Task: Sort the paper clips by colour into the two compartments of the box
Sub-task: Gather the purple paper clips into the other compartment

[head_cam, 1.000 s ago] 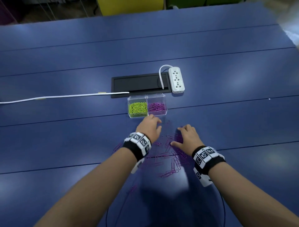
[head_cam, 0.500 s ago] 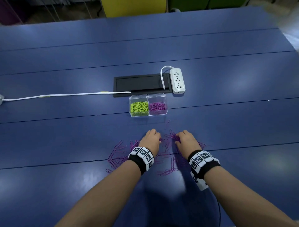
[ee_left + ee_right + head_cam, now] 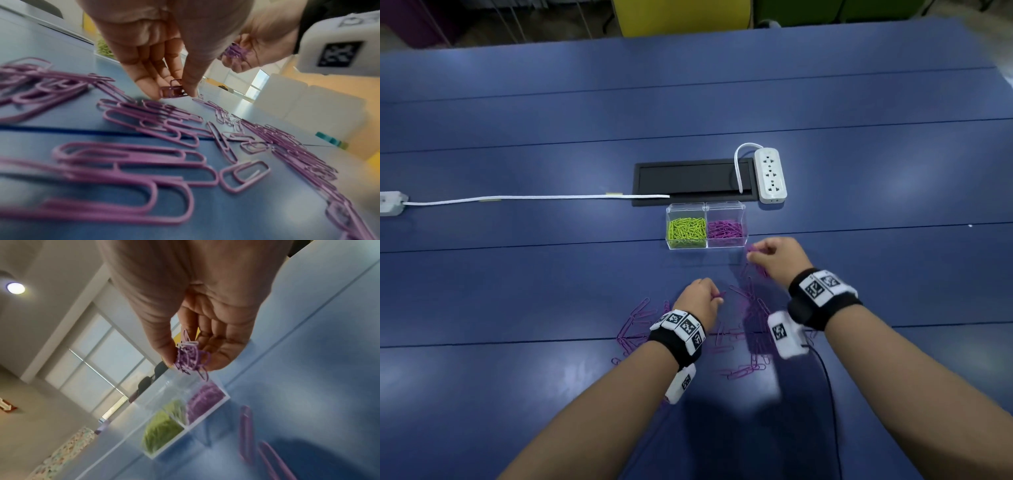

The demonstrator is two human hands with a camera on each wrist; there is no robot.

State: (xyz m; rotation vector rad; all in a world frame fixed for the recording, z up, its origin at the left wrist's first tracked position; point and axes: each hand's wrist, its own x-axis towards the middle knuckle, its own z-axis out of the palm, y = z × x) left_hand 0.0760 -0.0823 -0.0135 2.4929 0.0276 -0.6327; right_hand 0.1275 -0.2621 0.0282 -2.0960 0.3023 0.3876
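Note:
A clear two-compartment box (image 3: pixel 705 205) stands on the blue table, with green clips (image 3: pixel 687 230) in its left half and purple clips (image 3: pixel 725 229) in its right. My right hand (image 3: pixel 760 253) is raised just right of the box front and pinches a bunch of purple clips (image 3: pixel 190 358). My left hand (image 3: pixel 717 298) is low over the scattered purple clips (image 3: pixel 746 301) and pinches a few purple clips (image 3: pixel 173 91) between thumb and fingers. Many loose purple clips (image 3: pixel 144 155) lie on the table around both hands.
A black recessed panel (image 3: pixel 688 180) sits behind the box, with a white power strip (image 3: pixel 770 174) at its right end. A white cable (image 3: pixel 534 198) runs left across the table to a plug (image 3: pixel 392 204).
My right hand has lifted from the pile and moved forward and right toward the box with a bunch of purple clips. My left hand stayed low over the pile, now pinching clips.

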